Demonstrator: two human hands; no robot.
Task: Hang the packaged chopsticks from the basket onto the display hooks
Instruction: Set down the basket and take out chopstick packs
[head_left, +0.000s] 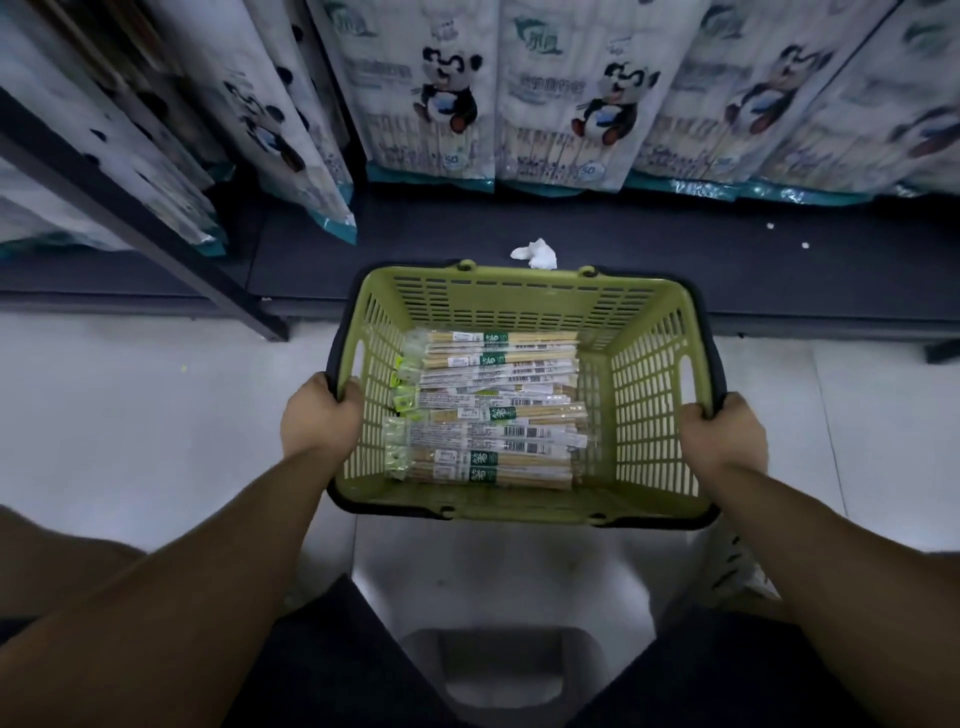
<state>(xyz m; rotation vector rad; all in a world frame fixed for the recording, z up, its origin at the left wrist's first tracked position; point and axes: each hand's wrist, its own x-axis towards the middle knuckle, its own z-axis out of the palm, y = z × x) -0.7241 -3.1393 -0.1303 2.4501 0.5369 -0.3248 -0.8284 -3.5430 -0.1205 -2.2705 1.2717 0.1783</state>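
Note:
A green plastic basket (649, 395) with a dark rim sits in the middle of the head view, above a pale stool. Several clear packs of wooden chopsticks (483, 410) lie flat in its bottom, stacked crosswise. My left hand (319, 415) grips the basket's left rim, fingers curled over the edge. My right hand (722, 431) grips the right rim the same way. No display hooks can be made out; hanging packs fill the top of the view.
Large white packs with a panda print (447, 93) hang in rows above a dark base shelf (675, 244). A crumpled white tissue (535, 253) lies on that shelf behind the basket. A dark upright post (145, 228) slants at the left. A pale stool (498, 597) stands below the basket on a light floor.

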